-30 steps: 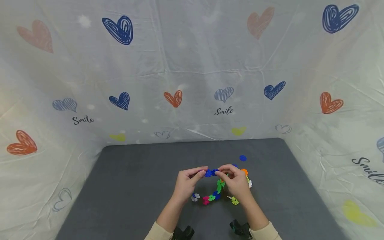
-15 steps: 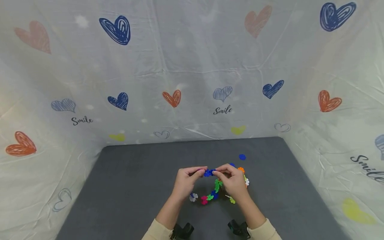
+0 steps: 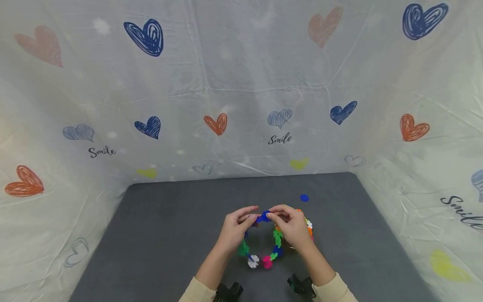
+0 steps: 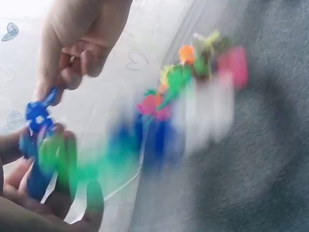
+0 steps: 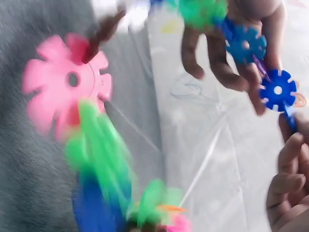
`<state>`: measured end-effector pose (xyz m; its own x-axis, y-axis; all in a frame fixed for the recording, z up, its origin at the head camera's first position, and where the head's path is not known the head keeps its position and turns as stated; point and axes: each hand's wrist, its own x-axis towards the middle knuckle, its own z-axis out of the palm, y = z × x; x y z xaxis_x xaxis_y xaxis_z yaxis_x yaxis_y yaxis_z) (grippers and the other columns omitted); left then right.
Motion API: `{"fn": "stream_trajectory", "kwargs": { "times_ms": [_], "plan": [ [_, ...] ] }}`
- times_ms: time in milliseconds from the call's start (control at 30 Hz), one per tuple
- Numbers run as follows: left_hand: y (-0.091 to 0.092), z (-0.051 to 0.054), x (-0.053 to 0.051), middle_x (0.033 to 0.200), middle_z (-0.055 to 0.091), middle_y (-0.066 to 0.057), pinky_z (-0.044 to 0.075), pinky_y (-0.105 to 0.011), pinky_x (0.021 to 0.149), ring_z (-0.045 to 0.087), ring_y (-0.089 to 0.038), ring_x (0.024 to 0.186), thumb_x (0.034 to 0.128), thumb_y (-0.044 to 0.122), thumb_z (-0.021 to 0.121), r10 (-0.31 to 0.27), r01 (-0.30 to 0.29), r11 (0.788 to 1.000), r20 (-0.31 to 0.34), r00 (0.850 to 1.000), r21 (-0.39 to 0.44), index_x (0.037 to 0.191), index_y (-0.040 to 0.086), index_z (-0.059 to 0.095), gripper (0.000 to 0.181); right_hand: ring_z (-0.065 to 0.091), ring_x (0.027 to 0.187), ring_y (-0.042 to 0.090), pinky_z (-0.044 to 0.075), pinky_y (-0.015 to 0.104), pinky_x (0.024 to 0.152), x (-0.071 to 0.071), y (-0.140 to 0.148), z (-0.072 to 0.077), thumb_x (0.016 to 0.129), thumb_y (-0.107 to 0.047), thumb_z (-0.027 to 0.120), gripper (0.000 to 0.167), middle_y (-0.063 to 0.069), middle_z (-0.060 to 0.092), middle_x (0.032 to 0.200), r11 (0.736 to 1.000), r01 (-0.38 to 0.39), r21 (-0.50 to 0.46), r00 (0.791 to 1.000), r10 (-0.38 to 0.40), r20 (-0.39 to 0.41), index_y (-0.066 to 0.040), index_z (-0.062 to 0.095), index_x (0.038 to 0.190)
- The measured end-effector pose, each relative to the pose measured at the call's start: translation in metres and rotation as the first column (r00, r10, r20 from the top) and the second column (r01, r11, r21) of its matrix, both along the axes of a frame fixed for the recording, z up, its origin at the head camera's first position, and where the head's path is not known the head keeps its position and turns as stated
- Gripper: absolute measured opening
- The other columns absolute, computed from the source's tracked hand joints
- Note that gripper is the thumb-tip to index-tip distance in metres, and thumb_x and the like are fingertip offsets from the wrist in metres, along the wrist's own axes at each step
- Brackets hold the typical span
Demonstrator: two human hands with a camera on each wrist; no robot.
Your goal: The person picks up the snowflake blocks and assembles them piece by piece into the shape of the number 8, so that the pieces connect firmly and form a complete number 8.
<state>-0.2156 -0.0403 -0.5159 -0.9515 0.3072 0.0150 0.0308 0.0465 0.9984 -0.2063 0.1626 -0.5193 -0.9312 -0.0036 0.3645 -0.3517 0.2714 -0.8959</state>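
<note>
Notched plastic snowflake discs are linked into a colourful chain (image 3: pixel 278 237) that hangs in a loop below both hands. My left hand (image 3: pixel 233 230) holds one end, where blue, teal and green discs lie among its fingers; the index finger is raised. My right hand (image 3: pixel 297 230) pinches a blue disc (image 5: pixel 278 90) at the top, joined to a purple disc beside the left fingers. A white disc (image 3: pixel 253 261) and a pink disc (image 3: pixel 267 262) hang lowest. Motion blurs much of the chain in both wrist views.
One loose blue disc (image 3: pixel 304 198) lies on the dark grey table (image 3: pixel 181 235), beyond the right hand. More orange, white and green pieces (image 3: pixel 309 224) show behind that hand. A pale heart-printed cloth (image 3: pixel 241 84) surrounds the table's back and sides.
The hands have stayed nearly in place. The chain has shifted, with its white and pink discs now lower and green pieces showing beneath the left hand. The left index finger has lifted.
</note>
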Motion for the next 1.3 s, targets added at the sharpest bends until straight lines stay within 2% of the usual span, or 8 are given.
{"fn": "stream_trajectory", "kwargs": {
  "times_ms": [167, 367, 500, 633, 833, 933, 1100, 1300],
  "plan": [
    [0.000, 0.002, -0.002, 0.114, 0.074, -0.011, 0.056, -0.043, 0.091, 0.071, -0.020, 0.100, 0.1066, 0.035, 0.051, -0.038, 0.040, 0.999, 0.087, 0.996, -0.025, 0.133, 0.005, 0.064, 0.042, 0.060, 0.066, 0.010, 0.049, 0.024, 0.057, -0.010, 0.004, 0.005, 0.093, -0.023, 0.074, 0.006, -0.002, 0.074, 0.083, 0.993, -0.038, 0.110, 0.998, 0.032, 0.054, -0.018, 0.077, 0.095],
    [0.007, -0.003, 0.000, 0.089, 0.073, -0.006, 0.055, -0.029, 0.067, 0.066, -0.013, 0.073, 0.1006, 0.029, 0.064, -0.013, 0.019, 0.984, 0.035, 0.999, -0.177, 0.108, 0.005, 0.077, 0.029, 0.067, 0.073, 0.020, 0.054, 0.029, 0.062, -0.022, 0.017, 0.009, 0.097, -0.030, 0.070, 0.016, 0.002, 0.075, 0.089, 0.954, -0.154, 0.259, 0.975, 0.104, 0.196, -0.016, 0.077, 0.102],
    [0.008, -0.005, 0.003, 0.086, 0.072, -0.006, 0.056, -0.031, 0.065, 0.067, -0.016, 0.068, 0.0980, 0.023, 0.068, 0.114, -0.097, 0.977, 0.080, 0.990, -0.192, 0.098, 0.003, 0.078, 0.022, 0.071, 0.090, 0.031, 0.057, 0.040, 0.074, -0.048, 0.049, 0.006, 0.099, -0.030, 0.067, 0.025, 0.009, 0.077, 0.100, 0.947, 0.021, 0.320, 0.962, -0.107, 0.253, -0.010, 0.075, 0.111],
    [0.007, -0.007, 0.004, 0.096, 0.072, -0.017, 0.061, -0.038, 0.069, 0.072, -0.023, 0.067, 0.1000, 0.018, 0.063, 0.175, -0.154, 0.979, 0.160, 0.971, -0.133, 0.103, -0.002, 0.074, 0.023, 0.065, 0.109, 0.037, 0.054, 0.052, 0.089, -0.082, 0.081, -0.012, 0.101, -0.033, 0.064, 0.036, 0.017, 0.072, 0.117, 0.885, 0.195, 0.423, 0.896, -0.336, 0.290, -0.006, 0.069, 0.123],
    [0.007, -0.011, 0.003, 0.100, 0.072, -0.021, 0.061, -0.041, 0.071, 0.074, -0.023, 0.066, 0.1011, 0.017, 0.062, 0.159, -0.134, 0.982, 0.195, 0.968, -0.134, 0.105, -0.004, 0.072, 0.023, 0.053, 0.127, 0.047, 0.046, 0.059, 0.102, -0.103, 0.113, -0.048, 0.101, -0.024, 0.063, 0.046, 0.028, 0.057, 0.139, 0.776, 0.151, 0.612, 0.816, -0.448, 0.366, 0.001, 0.057, 0.139],
    [0.009, -0.014, 0.001, 0.100, 0.072, -0.023, 0.061, -0.039, 0.070, 0.074, -0.022, 0.066, 0.1003, 0.017, 0.063, 0.156, -0.132, 0.983, 0.190, 0.969, -0.130, 0.106, -0.003, 0.072, 0.022, 0.052, 0.127, 0.049, 0.046, 0.059, 0.101, -0.103, 0.122, -0.057, 0.099, -0.018, 0.066, 0.042, 0.030, 0.057, 0.136, 0.766, 0.151, 0.625, 0.825, -0.446, 0.347, 0.003, 0.061, 0.134],
    [0.008, -0.017, -0.002, 0.100, 0.072, -0.023, 0.062, -0.039, 0.070, 0.074, -0.022, 0.067, 0.0990, 0.018, 0.066, 0.161, -0.137, 0.982, 0.194, 0.968, -0.128, 0.105, -0.002, 0.072, 0.022, 0.063, 0.092, 0.036, 0.052, 0.045, 0.076, -0.097, 0.122, -0.056, 0.095, -0.019, 0.071, 0.027, 0.022, 0.068, 0.106, 0.816, 0.191, 0.546, 0.831, -0.430, 0.352, 0.002, 0.066, 0.112],
    [0.004, -0.017, -0.001, 0.099, 0.072, -0.019, 0.062, -0.035, 0.069, 0.075, -0.021, 0.069, 0.0984, 0.020, 0.067, 0.195, -0.179, 0.979, 0.201, 0.960, -0.095, 0.108, -0.001, 0.074, 0.023, 0.065, 0.075, 0.018, 0.052, 0.030, 0.064, -0.066, 0.080, -0.018, 0.091, -0.022, 0.077, 0.017, 0.006, 0.074, 0.086, 0.907, 0.176, 0.382, 0.949, -0.259, 0.179, -0.008, 0.070, 0.096]
  ]
}}
